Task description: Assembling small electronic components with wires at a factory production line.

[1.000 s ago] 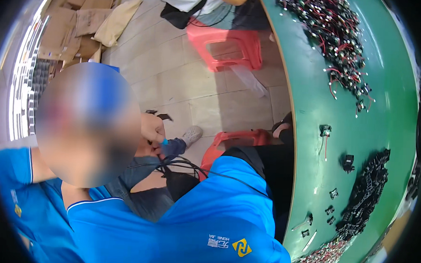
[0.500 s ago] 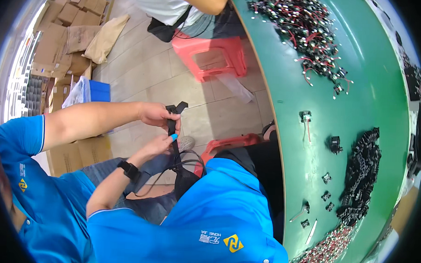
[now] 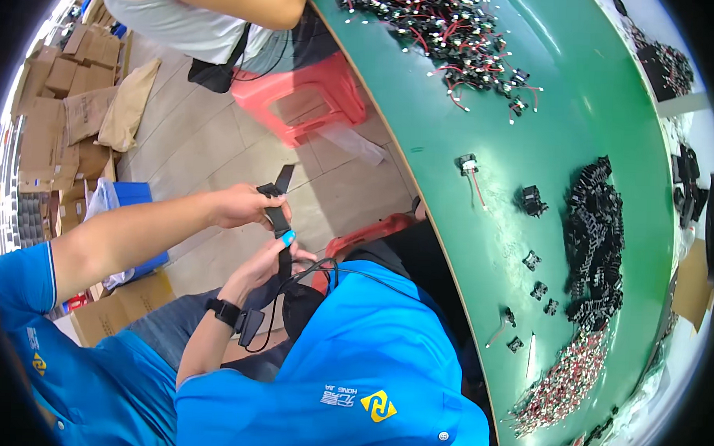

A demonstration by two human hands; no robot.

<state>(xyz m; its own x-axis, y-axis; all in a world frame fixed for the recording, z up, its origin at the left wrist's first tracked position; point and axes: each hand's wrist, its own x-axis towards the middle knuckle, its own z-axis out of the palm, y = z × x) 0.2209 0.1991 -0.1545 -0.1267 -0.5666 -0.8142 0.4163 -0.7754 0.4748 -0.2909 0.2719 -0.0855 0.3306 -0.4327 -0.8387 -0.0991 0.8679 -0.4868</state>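
My left hand (image 3: 263, 261), with a black watch (image 3: 226, 313) on its wrist and a bright blue thumb tip, holds a black webbing strap (image 3: 278, 219) in front of my left side. Its thumb presses on the strap while some fingers stick out beyond it. Just above, a co-worker's hand (image 3: 243, 206) grips the same strap near a dark buckle-like piece (image 3: 270, 191), partly covered by the fingers. The strap's loose end points upward. Below my hand the strap runs down toward a black pouch-like thing (image 3: 301, 306) by my waist. My right hand does not show.
At right, a green table (image 3: 482, 235) bears a pile of black parts with red wires (image 3: 442, 29), a black heap (image 3: 596, 239) and small red-and-white pieces (image 3: 564, 380). A red stool (image 3: 298, 103) stands ahead beside another person. Cardboard boxes (image 3: 45, 141) and a blue bin (image 3: 134, 193) are left.
The view has shifted, so the table sits farther left. The strap's loose end has swung upright. My left fingers now stretch past the strap, and a small black box shows beside the watch.
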